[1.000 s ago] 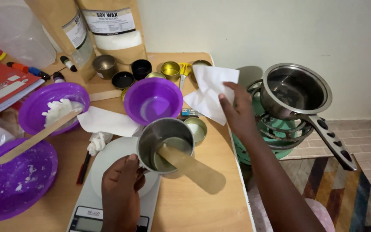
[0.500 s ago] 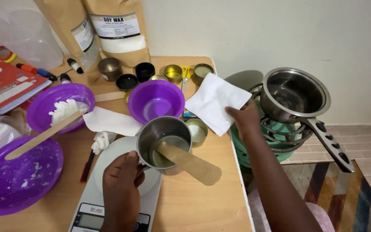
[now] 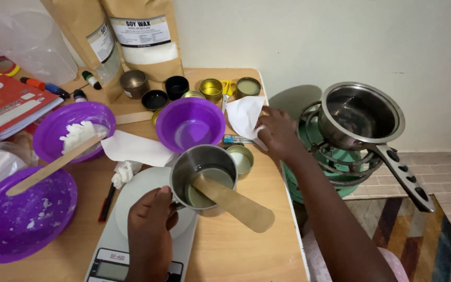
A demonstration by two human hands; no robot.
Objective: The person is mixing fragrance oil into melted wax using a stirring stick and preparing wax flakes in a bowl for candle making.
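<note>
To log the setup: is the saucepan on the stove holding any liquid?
No, the saucepan on the green stove looks empty, bare metal inside.

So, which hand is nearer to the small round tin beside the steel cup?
The right hand is nearer: it holds white paper just up and right of the tin. The left hand grips the steel cup from the far side.

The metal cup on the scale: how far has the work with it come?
Done: the metal cup holds pale liquid with a wooden stirrer. In hand: left hand grips its handle; right hand holds white paper. Left: several small tins look unfilled.
</note>
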